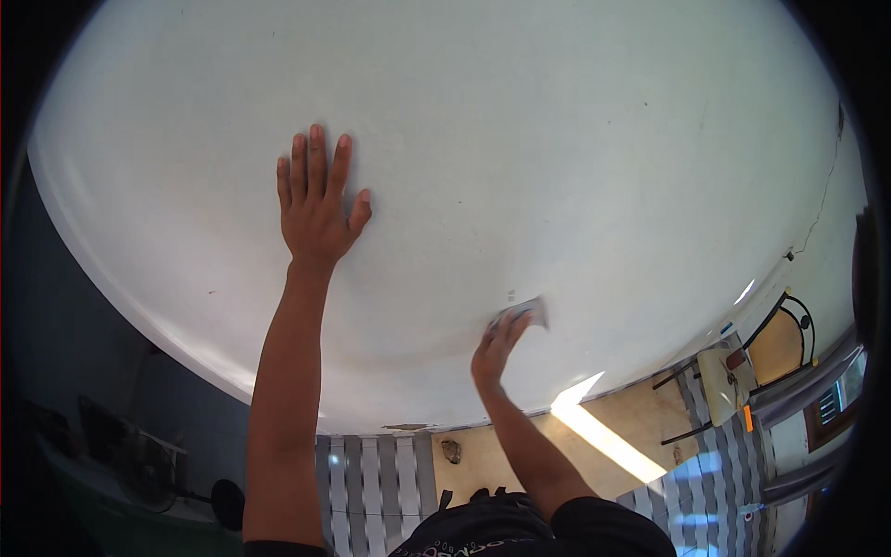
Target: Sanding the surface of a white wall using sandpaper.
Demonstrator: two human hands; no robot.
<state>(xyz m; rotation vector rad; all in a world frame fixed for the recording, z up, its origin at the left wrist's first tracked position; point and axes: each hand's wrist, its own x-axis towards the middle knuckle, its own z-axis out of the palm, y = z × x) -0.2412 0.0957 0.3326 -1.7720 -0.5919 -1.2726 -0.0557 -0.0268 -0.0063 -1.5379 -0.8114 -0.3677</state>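
A pale painted wall [445, 181] fills most of the view, with small dark specks and marks on it. My left hand [319, 202] lies flat against the wall, palm down and fingers spread, holding nothing. Lower and to the right, my right hand [498, 348] presses a thin greyish sheet [537, 311] to the wall. The sheet is blurred, and whether it is cloth or abrasive paper cannot be told. Two small grey marks show on the wall just above it.
At right stands a chair [724, 386] with scissors and small items on its seat. A grey striped floor covering [376, 480] lies below. A pedestal fan [146, 473] is in the dark at lower left. The wall at right has a crack.
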